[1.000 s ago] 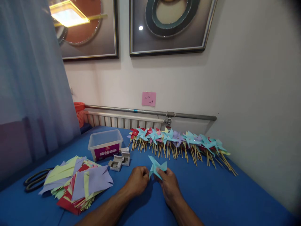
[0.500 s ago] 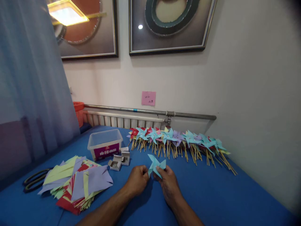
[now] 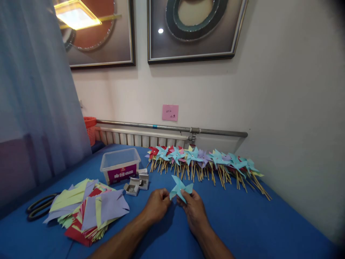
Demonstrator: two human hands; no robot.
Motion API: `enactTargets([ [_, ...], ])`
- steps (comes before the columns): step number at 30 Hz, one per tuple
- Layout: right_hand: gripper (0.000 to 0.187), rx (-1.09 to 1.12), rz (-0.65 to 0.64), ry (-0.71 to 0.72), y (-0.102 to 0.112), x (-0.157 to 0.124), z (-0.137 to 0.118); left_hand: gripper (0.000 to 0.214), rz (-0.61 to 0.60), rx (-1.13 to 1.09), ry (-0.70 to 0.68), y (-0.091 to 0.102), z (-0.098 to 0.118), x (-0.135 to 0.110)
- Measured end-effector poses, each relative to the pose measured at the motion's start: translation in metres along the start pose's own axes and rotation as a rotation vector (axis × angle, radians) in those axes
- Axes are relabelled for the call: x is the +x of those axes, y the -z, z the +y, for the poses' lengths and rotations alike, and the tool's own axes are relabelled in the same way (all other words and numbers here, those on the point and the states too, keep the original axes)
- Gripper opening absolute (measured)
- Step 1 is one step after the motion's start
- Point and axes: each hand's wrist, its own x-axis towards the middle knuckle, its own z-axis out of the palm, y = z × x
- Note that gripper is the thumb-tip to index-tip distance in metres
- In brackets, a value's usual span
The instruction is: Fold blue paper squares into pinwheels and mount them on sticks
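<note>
A light blue paper pinwheel [image 3: 178, 186] faces me just above the table, with a small pin at its centre. My right hand [image 3: 195, 210] pinches it, the thumb pressed close to the pin. My left hand [image 3: 157, 205] is closed, its fingertips beside the lower left blade. What those fingers hold, if anything, is hidden. Behind the hands lies a long row of finished pinwheels [image 3: 193, 155] on wooden sticks, in blue, purple, red and yellow. Small open cardboard boxes [image 3: 132, 187] stand left of my left hand.
On the left is a loose pile of coloured paper pieces [image 3: 107, 208], with black-handled scissors [image 3: 40, 207] beside it. A clear plastic tub [image 3: 121, 158] with a purple label stands behind. The blue-covered table [image 3: 242, 226] meets the wall, where a pipe [image 3: 223, 133] runs.
The pinwheel has shifted slightly right and turned a little in my right hand. My left hand has barely moved.
</note>
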Motion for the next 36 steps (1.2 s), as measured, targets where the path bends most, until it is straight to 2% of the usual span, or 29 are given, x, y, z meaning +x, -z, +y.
enactTargets([
  [5,0.035,0.023,0.113,0.064,0.009,0.01,-0.01,0.009,-0.015,0.102,-0.003,0.007,0.002,-0.002],
  [11,0.038,0.028,0.115,0.072,0.009,0.01,-0.015,0.011,-0.049,0.283,-0.024,0.008,0.006,-0.009],
  [16,0.042,-0.01,0.127,0.065,0.009,0.01,-0.013,0.011,0.06,0.224,0.011,0.011,0.007,-0.002],
  [19,0.042,-0.147,0.144,0.121,0.011,0.012,-0.012,0.011,0.122,0.178,0.024,0.014,0.007,0.002],
  [27,0.048,-0.517,-0.044,0.291,0.005,0.002,-0.007,0.012,0.15,0.143,0.013,0.013,0.008,0.001],
  [33,0.045,-0.551,-0.171,0.322,-0.004,-0.014,-0.008,0.012,0.076,0.08,0.034,0.006,0.005,0.001],
  [36,0.038,-0.549,-0.166,0.32,-0.006,-0.016,-0.01,0.012,0.077,0.038,0.063,0.006,0.003,0.003],
])
